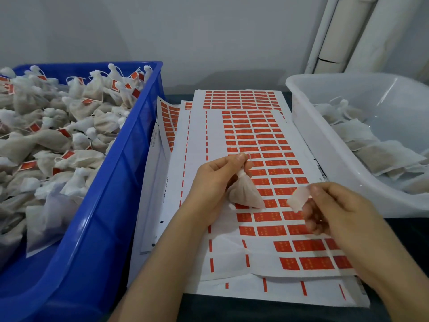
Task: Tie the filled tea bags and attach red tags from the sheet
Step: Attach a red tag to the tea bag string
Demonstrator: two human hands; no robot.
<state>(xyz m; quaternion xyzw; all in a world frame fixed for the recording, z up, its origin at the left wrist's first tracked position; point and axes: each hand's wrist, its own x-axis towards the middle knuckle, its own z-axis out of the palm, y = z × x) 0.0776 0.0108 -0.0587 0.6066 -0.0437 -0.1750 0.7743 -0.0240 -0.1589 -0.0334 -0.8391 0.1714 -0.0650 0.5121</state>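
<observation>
A person's 2 bare hands work over a dark table (pixel 278 310) set against a plain pale grey wall (pixel 185 31). White pipes (pixel 343 31) run up the wall's far right corner.

The left hand (pixel 216 180) pinches the gathered, tied neck of a filled tea bag (pixel 245 190) between thumb and fingers (pixel 239 156), so the bag hangs just below them, its rounded bottom close over the sheet. The right hand (pixel 343 210) pinches a small tag (pixel 299 199) between thumb and forefinger; the side facing the camera looks pale pinkish white and slightly blurred. The tag sits just right of the tea bag, apart from it.

Beneath both hands lies the top sheet of red tags (pixel 267 140), white backing with rows of red rectangles. Its left part is stripped bare, leaving only narrow red dashes. More sheets (pixel 167 122) are stacked under it and fan out beyond the fingers and to their left.

Left of the left hand stands a blue plastic crate (pixel 111 182), heaped with tied tea bags (pixel 58 126), many carrying red tags on strings. Right of the right hand stands a translucent white tub (pixel 325 145) touching the edge of the sheets; flat, untied filled bags (pixel 376 152) lie in its bottom.
</observation>
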